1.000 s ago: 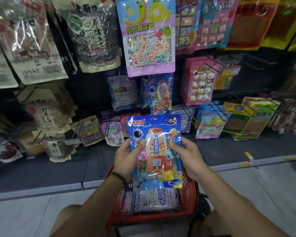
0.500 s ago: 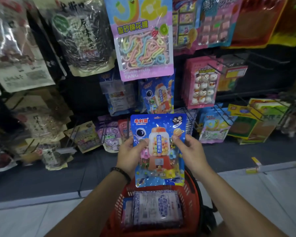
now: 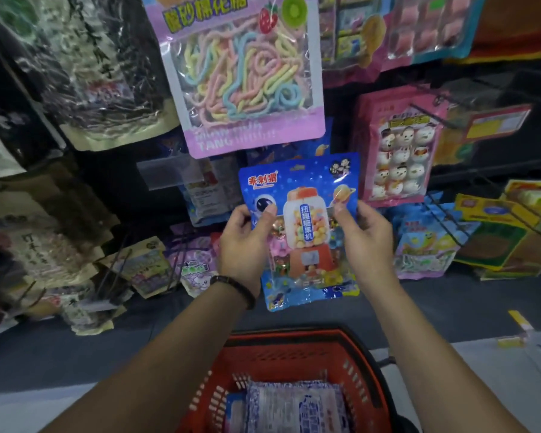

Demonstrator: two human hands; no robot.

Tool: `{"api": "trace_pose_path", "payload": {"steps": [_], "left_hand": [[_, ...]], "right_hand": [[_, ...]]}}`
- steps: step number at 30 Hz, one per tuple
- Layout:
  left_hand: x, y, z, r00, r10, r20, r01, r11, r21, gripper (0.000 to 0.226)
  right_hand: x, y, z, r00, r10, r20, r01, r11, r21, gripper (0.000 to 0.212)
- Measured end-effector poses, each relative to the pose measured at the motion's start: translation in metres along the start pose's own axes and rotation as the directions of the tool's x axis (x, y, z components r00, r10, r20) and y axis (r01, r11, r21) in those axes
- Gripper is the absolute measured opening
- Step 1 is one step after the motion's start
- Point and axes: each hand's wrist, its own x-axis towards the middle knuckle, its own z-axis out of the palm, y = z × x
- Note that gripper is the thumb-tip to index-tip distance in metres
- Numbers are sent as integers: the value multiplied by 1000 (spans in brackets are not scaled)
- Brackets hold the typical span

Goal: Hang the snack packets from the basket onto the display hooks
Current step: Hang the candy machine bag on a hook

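Head view showed both hands raising a blue packet (image 3: 300,226) in front of the display, above the red basket (image 3: 297,348) at 6 o'clock. The left hand (image 3: 244,242) pinched the packet's left edge, thumb on the front, and the right hand (image 3: 364,235) pinched its right edge the same way. More packets (image 3: 294,404) lay in the basket. A pink noodle-candy bag (image 3: 244,73) hung at 12 o'clock, its lower edge just above the blue packet's top, and a pink snowman pack (image 3: 400,148) hung at 2 o'clock.

Risk, as I judged it: the packet's hang hole was small and the film floppy, so the top could fold or miss the hook and slip to the floor. The noodle bag overhead could also get knocked.

The target hook itself was hidden behind the packet and the noodle bag; whether matching blue packs hung there I could only half make out. The left side of the display was dark and blurred.
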Motion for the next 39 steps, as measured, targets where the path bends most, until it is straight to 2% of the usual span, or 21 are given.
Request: {"api": "trace_pose_path", "payload": {"steps": [2,5,11,17,22,24,26,28,32,35,39], "left_hand": [[7,1,4,999,48,-5,-48,999,16,29],[15,1,8,997,74,-14,-74,997,14,28],[24,2,18,998,44,-33,-46,998,-51,26],[29,5,22,999,13,-50,-16,999,-44,29],[38,9,22,997,0,-73,-1,1000,-19,36],[43,11,23,997,2,-74,-1,1000,7,33],[47,11,23,997,9,-79,-7,1000,30,17],[52,10,24,997,12,-82,-7,999,52,12],[58,10,25,995,-4,-104,16,994,112,30],[56,12,23,994,-14,-111,31,988,151,30],[48,19,10,994,29,-101,-2,967,254,39]], "right_hand": [[6,-1,0,998,-49,28,49,999,6,14],[9,-2,0,995,-100,12,99,994,36,23],[18,-10,5,994,-109,-32,109,994,16,30],[22,-8,6,994,-96,-46,97,995,8,32],[28,-1,7,995,-98,26,99,994,-39,39],[32,3,5,994,-80,70,86,992,-92,51],[35,8,3,996,-25,82,41,978,-202,64],[34,13,2,997,1,81,21,964,-265,70],[29,16,3,988,1,155,45,955,-293,69],[30,16,1,984,43,172,25,928,-372,83],[7,19,-4,991,95,92,-38,872,-488,79]]}}
